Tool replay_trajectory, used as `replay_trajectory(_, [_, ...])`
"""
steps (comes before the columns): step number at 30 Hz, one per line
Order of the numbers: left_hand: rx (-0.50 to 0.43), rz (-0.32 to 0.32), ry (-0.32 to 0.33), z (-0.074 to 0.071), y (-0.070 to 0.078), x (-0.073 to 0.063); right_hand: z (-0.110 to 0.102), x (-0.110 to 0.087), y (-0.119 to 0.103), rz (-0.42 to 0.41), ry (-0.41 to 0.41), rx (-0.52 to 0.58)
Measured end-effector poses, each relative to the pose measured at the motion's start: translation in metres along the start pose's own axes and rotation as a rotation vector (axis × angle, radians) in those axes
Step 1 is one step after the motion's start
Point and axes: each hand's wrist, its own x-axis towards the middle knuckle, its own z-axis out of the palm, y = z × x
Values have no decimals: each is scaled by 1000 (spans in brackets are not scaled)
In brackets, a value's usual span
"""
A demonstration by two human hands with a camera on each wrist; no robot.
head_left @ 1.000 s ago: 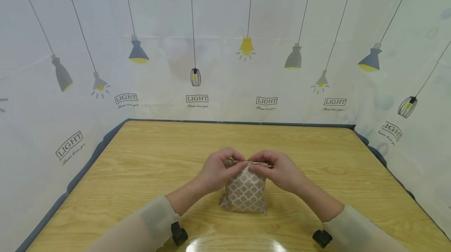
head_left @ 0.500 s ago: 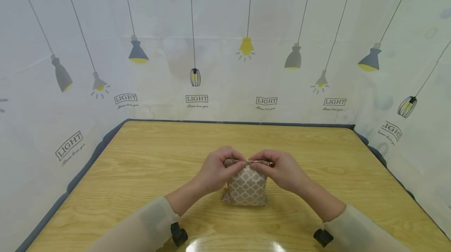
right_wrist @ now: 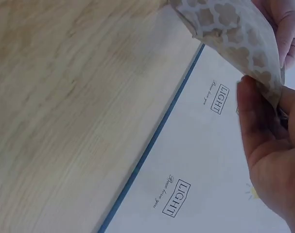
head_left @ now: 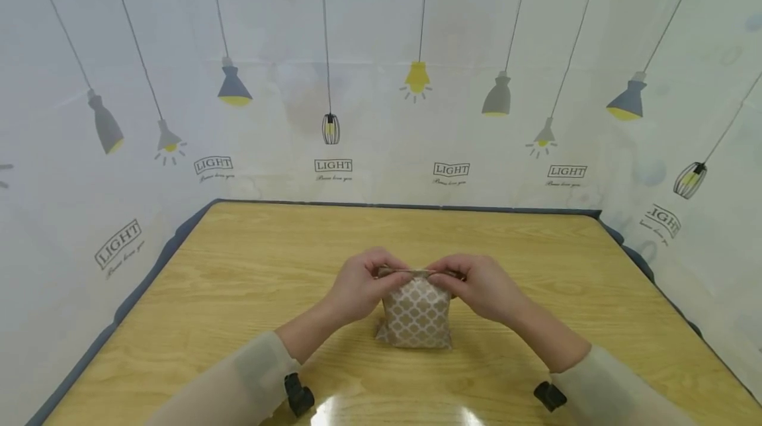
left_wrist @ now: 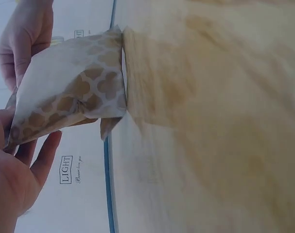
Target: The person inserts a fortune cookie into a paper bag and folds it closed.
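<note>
A small beige pouch (head_left: 418, 317) with a white lattice pattern stands upright on the table, its flared bottom corners resting on the wood. My left hand (head_left: 364, 286) pinches the left part of its top edge between thumb and fingers. On the other side my right hand (head_left: 481, 287) pinches the right part the same way. Between the two thumbs the top edge is drawn into a straight, narrow line. From the left wrist, the pouch (left_wrist: 74, 82) looks full-bodied, with a creased side. In the right wrist view, fingers (right_wrist: 256, 116) lie behind the pouch's top corner.
The wooden table (head_left: 268, 247) reaches back to a dark blue edge strip (head_left: 405, 206). Behind and at both sides hangs a pale sheet (head_left: 381, 115) printed with lamps and "LIGHT" labels. Each sleeve cuff carries a black strap mount (head_left: 299, 395).
My hands have drifted slightly apart along the top edge, which now looks flatter and straighter. The pouch's base has shifted slightly away from me.
</note>
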Motion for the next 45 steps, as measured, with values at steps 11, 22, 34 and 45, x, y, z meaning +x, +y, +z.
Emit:
replay_trajectory(11, [-108, -107, -20, -7, 0, -2, 3, -4, 2, -74, 112, -75])
replay_trajectory(22, [-98, -30, -6, -8, 3, -4, -5, -10, 5, 61, 87, 105])
replay_trajectory(34, [-85, -24, 17, -11, 0, -3, -13, -10, 8, 184, 40, 253])
replay_trajectory(45, [-223, -136, 34, -16, -4, 0, -14, -11, 12, 185, 89, 320])
